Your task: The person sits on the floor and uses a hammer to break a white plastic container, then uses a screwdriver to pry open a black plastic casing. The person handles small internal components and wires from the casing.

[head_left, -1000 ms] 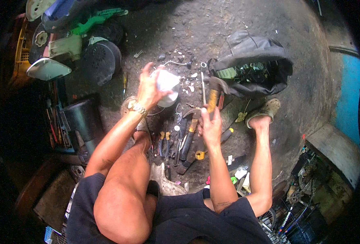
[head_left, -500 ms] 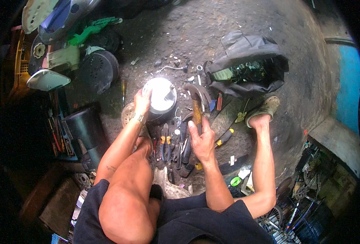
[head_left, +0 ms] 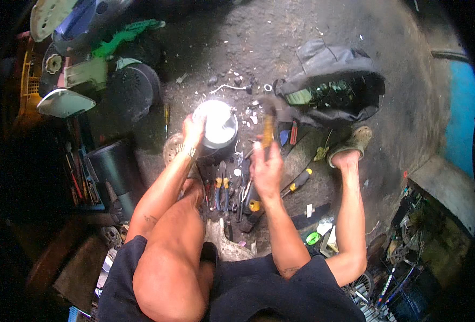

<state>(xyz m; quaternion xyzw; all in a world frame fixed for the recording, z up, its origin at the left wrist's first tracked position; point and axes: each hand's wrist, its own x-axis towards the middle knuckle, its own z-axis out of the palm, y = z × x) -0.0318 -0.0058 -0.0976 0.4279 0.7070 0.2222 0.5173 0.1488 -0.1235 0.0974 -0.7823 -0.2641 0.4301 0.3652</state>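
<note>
My left hand grips the left rim of a round, shiny metal piece, so bright with glare that its surface detail is lost. To the right of it, my right hand is closed round the wooden handle of a hammer. The hammer's head is raised near the metal piece, blurred by motion, and does not touch it. Between my feet lie pliers with yellow and blue handles, among several other hand tools. Just beyond the hammer is a red-handled tool.
A dark bag with small scraps inside sits open at the upper right. A yellow-and-black tool handle lies by my right wrist. Black tubs and a dark cylinder stand on the left. Small debris litters the floor.
My right hand has tilted the hammer, and its head has swung to the right and blurred. My left hand still holds the metal piece; the whole view has shifted slightly.
</note>
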